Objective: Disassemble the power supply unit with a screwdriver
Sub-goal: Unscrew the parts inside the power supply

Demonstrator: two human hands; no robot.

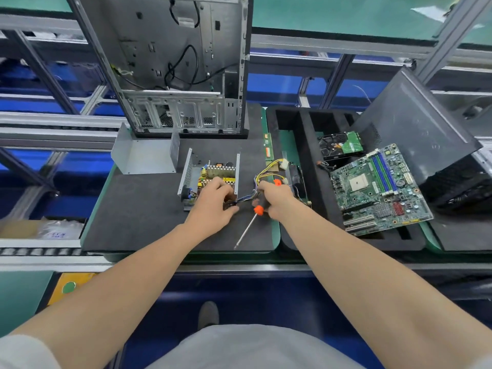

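The power supply unit (210, 174) lies open on the dark mat (138, 222), its circuit board exposed inside a metal tray. Its removed metal cover (145, 154) rests to the left. My left hand (215, 206) sits at the unit's near right corner, fingers curled around the cable bundle (250, 195) where it leaves the case. My right hand (274, 199) grips a screwdriver (249, 225) with a black and orange handle, shaft pointing down towards me. Coloured wires (269, 169) loop off to a white connector (285, 164).
An empty computer case (181, 62) stands upright behind the mat. A RAM stick (268, 149) lies near the wires. To the right, a black foam tray (300, 134) holds a motherboard (378, 187) and a hard drive (340, 145); a grey side panel (418, 123) leans beyond.
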